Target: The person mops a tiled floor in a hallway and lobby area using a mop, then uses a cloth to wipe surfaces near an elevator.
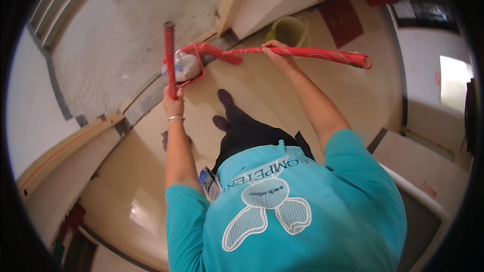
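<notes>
My left hand (174, 97) is closed around the lower end of the upright red handle of a long-handled dustpan (198, 68). A crumpled whitish plastic bag (186, 66) lies in the dustpan, behind the handle. My right hand (279, 53) grips the long red handle of a broom (325, 54), whose free end points to the right. The broom's red head (221, 53) is beside the dustpan, over the doorway's threshold. Whether the dustpan touches the floor I cannot tell.
A yellowish bucket (289, 32) stands by the wall past my right hand. A dark red mat (340, 20) lies farther right. Wooden door frame parts (72, 145) flank the threshold strip (145, 100). Rough concrete floor (113, 30) lies beyond; a dark mop-like thing (165, 140) is partly hidden by my left forearm.
</notes>
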